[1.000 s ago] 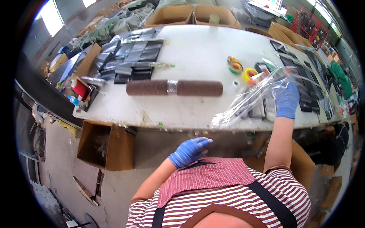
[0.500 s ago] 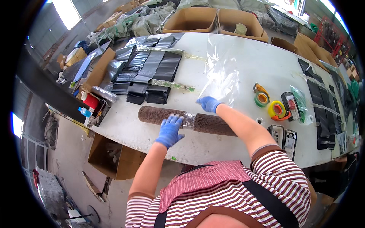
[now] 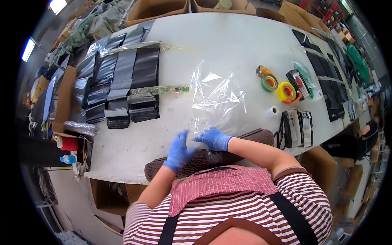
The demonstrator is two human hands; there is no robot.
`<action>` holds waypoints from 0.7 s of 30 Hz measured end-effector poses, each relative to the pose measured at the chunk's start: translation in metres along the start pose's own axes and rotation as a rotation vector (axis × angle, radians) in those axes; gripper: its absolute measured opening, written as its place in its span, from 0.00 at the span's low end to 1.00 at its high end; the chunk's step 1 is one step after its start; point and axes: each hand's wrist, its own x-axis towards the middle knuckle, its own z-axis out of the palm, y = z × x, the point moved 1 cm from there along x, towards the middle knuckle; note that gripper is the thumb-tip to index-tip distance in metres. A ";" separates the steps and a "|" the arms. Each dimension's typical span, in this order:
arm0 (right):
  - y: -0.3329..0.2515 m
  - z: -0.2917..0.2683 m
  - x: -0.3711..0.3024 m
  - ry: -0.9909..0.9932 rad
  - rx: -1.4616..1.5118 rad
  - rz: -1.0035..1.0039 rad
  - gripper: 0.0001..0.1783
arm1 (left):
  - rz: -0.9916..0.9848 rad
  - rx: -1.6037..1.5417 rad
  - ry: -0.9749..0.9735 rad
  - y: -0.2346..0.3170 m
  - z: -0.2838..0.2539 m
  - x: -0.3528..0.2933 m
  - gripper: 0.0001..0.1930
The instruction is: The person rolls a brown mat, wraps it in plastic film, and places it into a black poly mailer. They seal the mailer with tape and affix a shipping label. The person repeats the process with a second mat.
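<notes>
1 crinkled, clear plastic sheet [image 3: 218, 96] appears light, limp, slippery, best held by its near edge; blue-gloved left hand [image 3: 178, 154] is spread, blue-gloved right hand [image 3: 216, 140] indeterminable in grip.

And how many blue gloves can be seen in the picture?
2: one on the left hand, over the brown roll's left part; one on the right hand, by the clear plastic film's near end. Others may be hidden.

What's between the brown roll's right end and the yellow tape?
In the head view, a small white roll lies between the brown roll and the yellow tape.
</notes>
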 end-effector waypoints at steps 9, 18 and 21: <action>-0.005 0.014 0.019 0.043 -0.073 0.090 0.19 | 0.348 0.604 0.180 0.050 0.035 0.112 0.30; 0.015 0.003 -0.015 0.073 0.099 0.153 0.25 | -0.505 -0.927 0.278 -0.096 -0.069 0.129 0.08; 0.033 0.004 -0.037 0.128 0.146 0.199 0.23 | -0.706 -1.119 0.229 -0.108 -0.092 0.100 0.07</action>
